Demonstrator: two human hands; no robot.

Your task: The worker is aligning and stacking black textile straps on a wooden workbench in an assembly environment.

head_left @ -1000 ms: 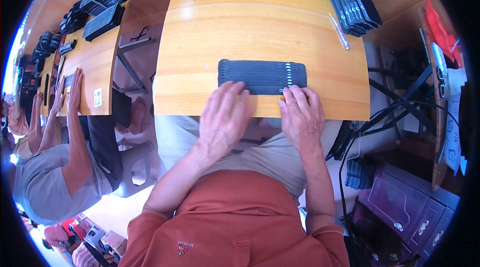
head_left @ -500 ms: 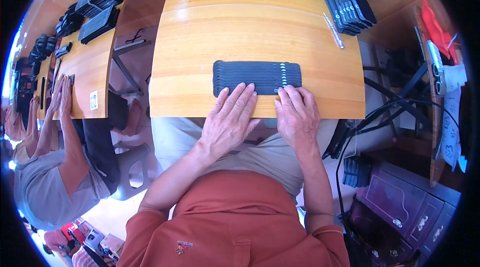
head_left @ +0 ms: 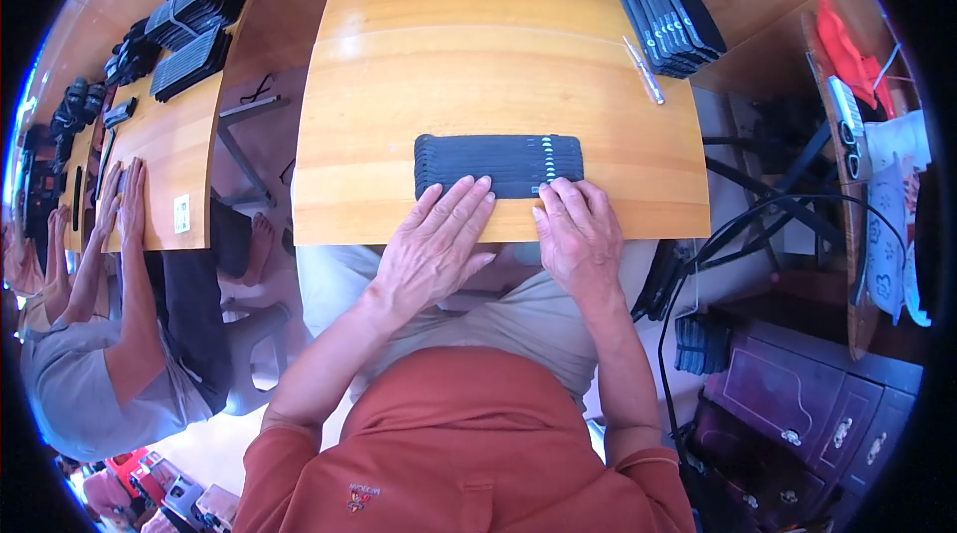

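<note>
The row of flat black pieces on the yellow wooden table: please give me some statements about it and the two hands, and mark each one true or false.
1. The row of flat black pieces lies near the front edge of the yellow wooden table. True.
2. The left hand lies flat, its fingertips on the row. True.
3. The right hand is lifted high above the table. False: its fingertips rest at the row's right end.
4. A slim silver pen-like tool lies inside the row. False: it lies apart, beside the far black stack.
5. Another person's hands rest on a neighbouring table. True.
</note>
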